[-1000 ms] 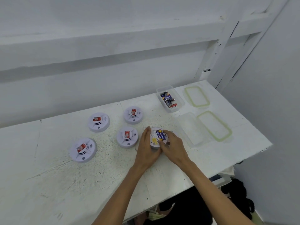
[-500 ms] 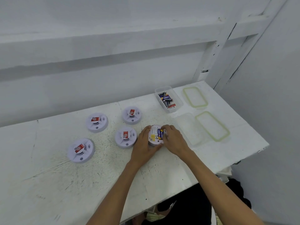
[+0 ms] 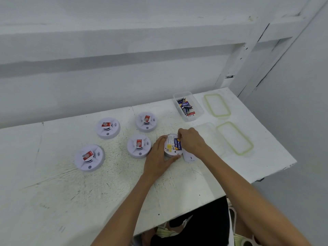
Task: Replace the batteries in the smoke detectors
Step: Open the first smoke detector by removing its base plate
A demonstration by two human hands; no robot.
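While our left hand (image 3: 159,155) braces: its fingers curl round the upturned detector (image 3: 171,148) on the table (image 3: 106,192); we should pin it flat.
Right hand (image 3: 193,141): fingertips seem to pinch the blue battery (image 3: 178,145) at its 12 o'clock end; we lift that end gently.
Counts: four closed detectors (image 3: 89,158) from 9 to 11 o'clock, one open, two tubs (image 3: 198,110) from 1 to 3 o'clock, two lids (image 3: 217,106).

White painted wall (image 3: 106,82) behind. Scuffed, speckled white table (image 3: 88,201). White wooden posts (image 3: 248,68) in right corner.
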